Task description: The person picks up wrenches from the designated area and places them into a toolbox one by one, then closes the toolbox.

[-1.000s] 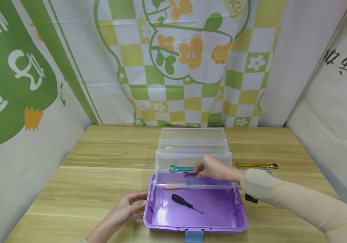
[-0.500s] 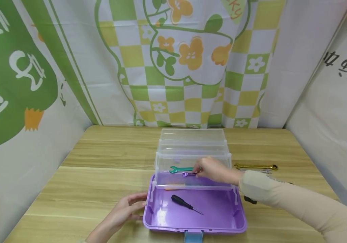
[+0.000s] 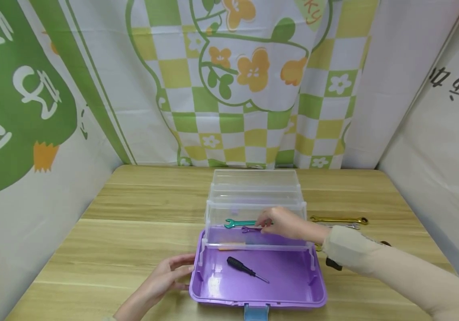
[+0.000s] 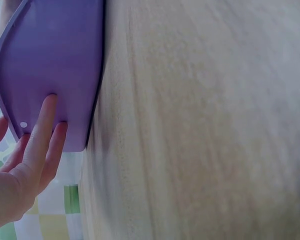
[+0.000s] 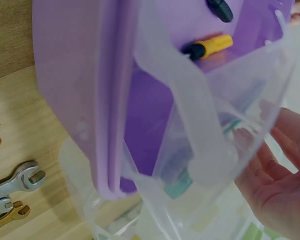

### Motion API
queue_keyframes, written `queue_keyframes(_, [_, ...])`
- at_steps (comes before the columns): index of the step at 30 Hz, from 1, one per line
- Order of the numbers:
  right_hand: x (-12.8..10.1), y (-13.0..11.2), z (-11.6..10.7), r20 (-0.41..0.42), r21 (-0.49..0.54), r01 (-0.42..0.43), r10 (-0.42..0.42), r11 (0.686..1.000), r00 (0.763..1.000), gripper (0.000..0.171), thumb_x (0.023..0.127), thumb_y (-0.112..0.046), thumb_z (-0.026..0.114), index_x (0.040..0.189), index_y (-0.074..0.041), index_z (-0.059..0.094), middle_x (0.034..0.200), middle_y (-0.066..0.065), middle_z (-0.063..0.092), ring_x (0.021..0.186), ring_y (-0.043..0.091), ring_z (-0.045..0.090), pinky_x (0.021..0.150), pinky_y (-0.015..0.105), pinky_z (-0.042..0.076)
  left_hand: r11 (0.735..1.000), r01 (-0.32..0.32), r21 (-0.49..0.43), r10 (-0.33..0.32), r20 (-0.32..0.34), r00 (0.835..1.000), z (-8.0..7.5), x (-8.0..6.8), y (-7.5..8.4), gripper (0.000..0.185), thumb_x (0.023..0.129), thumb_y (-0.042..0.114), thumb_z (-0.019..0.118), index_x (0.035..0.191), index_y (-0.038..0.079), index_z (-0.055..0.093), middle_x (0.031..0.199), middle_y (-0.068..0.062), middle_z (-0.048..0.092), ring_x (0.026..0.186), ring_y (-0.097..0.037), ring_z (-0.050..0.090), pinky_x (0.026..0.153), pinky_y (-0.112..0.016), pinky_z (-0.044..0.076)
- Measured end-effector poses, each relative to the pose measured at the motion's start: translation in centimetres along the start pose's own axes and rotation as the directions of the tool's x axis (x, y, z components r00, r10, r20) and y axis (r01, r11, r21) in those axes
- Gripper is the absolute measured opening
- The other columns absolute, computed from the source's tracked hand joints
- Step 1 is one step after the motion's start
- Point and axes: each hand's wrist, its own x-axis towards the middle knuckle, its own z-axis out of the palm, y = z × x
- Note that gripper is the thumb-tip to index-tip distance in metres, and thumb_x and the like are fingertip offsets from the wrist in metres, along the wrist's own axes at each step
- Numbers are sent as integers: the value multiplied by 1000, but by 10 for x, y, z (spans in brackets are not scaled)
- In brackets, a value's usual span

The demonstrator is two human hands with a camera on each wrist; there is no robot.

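An open purple toolbox (image 3: 293, 276) stands on the wooden table, its clear tiered trays (image 3: 253, 196) raised behind the base. In the lowest tray lie a green wrench (image 3: 237, 223) and a small purple wrench (image 3: 249, 229). My right hand (image 3: 281, 223) reaches into that tray, its fingertips at the purple wrench's right end. In the right wrist view the right hand's (image 5: 280, 190) fingers look relaxed and hold nothing. My left hand (image 3: 169, 272) rests straight fingers on the box's left wall (image 4: 50, 50). A black screwdriver (image 3: 245, 269) lies in the purple base.
An orange-handled tool (image 3: 231, 246) lies under the tray's front edge. A gold wrench (image 3: 338, 219) and a silver wrench (image 3: 349, 226) lie on the table right of the box. Patterned curtains close in the table on three sides. A blue latch (image 3: 256, 311) sits on the box's near edge.
The right hand set the purple wrench down beside the green one and its fingers have drawn slightly back to the right. The left hand has stayed on the box.
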Motion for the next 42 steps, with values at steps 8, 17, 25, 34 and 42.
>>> queue_keyframes(8, [-14,1,-14,-16,121,-20,22,992,1000,18,78,-4,64,95,-1,67,89,8,65,74,11,58,61,16,51,1000,1,-8,-1,9,1000,0,0,0,55,86,12,54,127,-16,29,128,-31,36,102,-32,53,79,-45,52])
queue_keyframes(17, [-34,5,-21,-48,172,-46,55,984,997,18,79,-7,64,96,-2,66,92,8,64,82,16,58,67,23,53,1000,-5,-16,6,13,1000,-1,0,-1,55,86,12,54,127,-16,29,129,-31,35,102,-32,53,79,-45,52])
queue_keyframes(25, [-50,6,-24,-131,171,-44,67,984,989,18,78,-7,65,96,-3,67,93,5,64,82,16,58,66,24,54,1000,1,-13,-1,2,1000,-1,0,-1,54,86,12,54,127,-15,30,129,-30,36,102,-30,53,79,-45,52])
queue_keyframes(34, [-73,10,-27,-239,188,-35,80,982,968,19,78,-7,65,96,-1,65,89,8,65,76,6,57,65,25,55,1000,6,-10,-6,-5,1000,-1,0,0,55,86,13,54,127,-15,30,129,-31,35,102,-31,53,79,-45,52])
queue_keyframes(42, [-92,13,-27,-293,225,-80,145,971,945,20,79,-10,64,97,-2,65,92,7,64,77,4,57,64,23,55,1000,5,-21,-5,-6,1000,-1,0,-2,54,86,12,54,127,-14,31,129,-30,35,102,-29,53,79,-46,52])
